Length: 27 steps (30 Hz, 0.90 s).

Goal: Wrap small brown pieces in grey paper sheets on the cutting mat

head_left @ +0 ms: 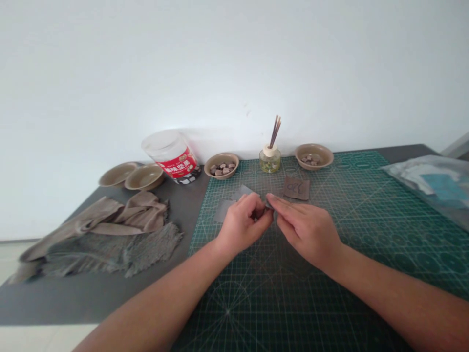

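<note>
Both hands meet above the green cutting mat point(234, 293). My left hand point(244, 220) is closed in a pinch; what lies in its fingers is mostly hidden. My right hand point(309, 230) is also closed, its fingers pressed on a small dark-grey piece point(269, 206) that looks like folded sandpaper, right against the left fingertips. Just beyond the right fingers lies a brown square of sandpaper point(296, 188) with handwritten marks on its back. Grey sheets point(223, 209) rest flat on the mat behind my left hand, partly covered by it.
Along the wall stand a bowl of stones point(222, 166), a reed diffuser point(270, 159) and another bowl with stones point(314, 157). To the left are a plastic jar point(172, 156), two bowls point(144, 177) and crumpled cloths point(110, 239). A plastic bag point(432, 183) lies at right.
</note>
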Each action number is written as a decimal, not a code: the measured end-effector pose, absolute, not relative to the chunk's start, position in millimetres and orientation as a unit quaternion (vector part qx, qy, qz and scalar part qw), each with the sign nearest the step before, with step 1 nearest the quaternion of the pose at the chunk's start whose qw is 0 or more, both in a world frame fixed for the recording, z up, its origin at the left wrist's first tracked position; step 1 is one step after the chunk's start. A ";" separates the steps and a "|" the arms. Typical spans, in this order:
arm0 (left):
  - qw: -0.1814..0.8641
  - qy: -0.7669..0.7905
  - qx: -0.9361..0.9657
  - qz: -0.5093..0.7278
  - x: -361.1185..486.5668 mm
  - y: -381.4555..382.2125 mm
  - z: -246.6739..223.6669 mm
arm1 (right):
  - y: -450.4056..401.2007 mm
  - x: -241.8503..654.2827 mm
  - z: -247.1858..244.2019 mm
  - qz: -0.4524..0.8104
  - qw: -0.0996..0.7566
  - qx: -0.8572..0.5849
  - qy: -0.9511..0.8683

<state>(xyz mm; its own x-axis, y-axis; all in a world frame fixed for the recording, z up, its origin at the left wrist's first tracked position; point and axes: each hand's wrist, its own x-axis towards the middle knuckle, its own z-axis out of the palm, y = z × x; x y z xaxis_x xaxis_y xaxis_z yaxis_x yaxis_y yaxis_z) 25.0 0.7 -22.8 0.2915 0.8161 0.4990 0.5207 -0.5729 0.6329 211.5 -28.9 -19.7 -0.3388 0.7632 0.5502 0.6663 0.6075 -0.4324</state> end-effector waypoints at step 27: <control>0.226 0.400 0.742 0.488 15.9 11.6 -22.3 | -10.2 216.0 -28.8 0.346 0.314 -0.483 -0.740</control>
<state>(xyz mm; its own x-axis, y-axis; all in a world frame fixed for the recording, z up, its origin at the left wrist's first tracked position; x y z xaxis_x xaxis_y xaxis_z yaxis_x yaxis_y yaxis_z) 15.9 11.6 -22.3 0.2044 0.8141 0.5436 0.3726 -0.5782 0.7258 216.0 -10.2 -28.8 -0.3360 0.9329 0.1298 0.4984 0.2930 -0.8159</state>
